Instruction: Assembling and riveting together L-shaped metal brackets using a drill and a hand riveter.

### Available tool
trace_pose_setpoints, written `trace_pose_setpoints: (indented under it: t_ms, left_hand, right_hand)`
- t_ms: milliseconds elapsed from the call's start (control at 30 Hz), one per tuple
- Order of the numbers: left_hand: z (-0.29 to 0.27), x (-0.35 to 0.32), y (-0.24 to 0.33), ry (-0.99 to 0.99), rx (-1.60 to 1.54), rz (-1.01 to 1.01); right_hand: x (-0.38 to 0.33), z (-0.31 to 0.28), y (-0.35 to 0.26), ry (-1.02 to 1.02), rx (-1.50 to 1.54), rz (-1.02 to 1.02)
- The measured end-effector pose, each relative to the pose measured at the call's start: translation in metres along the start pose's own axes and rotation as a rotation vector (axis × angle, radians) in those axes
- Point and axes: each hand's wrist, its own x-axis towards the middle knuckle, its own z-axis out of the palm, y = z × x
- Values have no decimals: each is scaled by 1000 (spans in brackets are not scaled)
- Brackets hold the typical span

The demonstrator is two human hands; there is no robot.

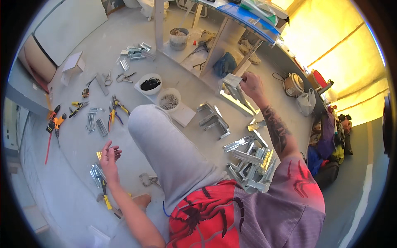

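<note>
My right hand (252, 86) is stretched out far to the right. Its fingers are closed at the top of a bracket of galvanized metal channel (237, 101), which stands on the floor. Close by stands a similar metal bracket (214, 118). Nearer to me, a heap of cut metal channel pieces (251, 159) lies beside my right thigh. My left hand (110, 162) hovers at the left, empty, with fingers apart and slightly curled. Just beside and below it are a few metal strips (97, 173) and a yellow-and-black handled tool (106, 199).
A bucket of black screws (150, 84) and a bucket of light fasteners (168, 100) stand ahead of my knee. Pliers (118, 108), snips (78, 108) and an orange drill (56, 120) lie to the left. A wooden bench (221, 41) is at the back; bags and clothes (328, 136) line the right wall.
</note>
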Motion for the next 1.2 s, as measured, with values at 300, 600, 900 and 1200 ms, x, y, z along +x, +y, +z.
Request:
trace_pose_setpoints:
  t_ms: [300,600,900,1200]
  left_hand:
    - [-48,-29,-28,188,-44,-116]
    - [-16,-34,115,26,77,479]
    - [-67,-66,118,-231,-232,198]
    - [-62,-99,40,-680,-1479,280]
  right_hand:
    - [25,-14,-86,-60,214,-138]
    - [110,-89,-352,-225,812,-600]
    - [9,36,-540,-1012,1086,-519]
    - [-57,112,-541,-1516,1069,-815]
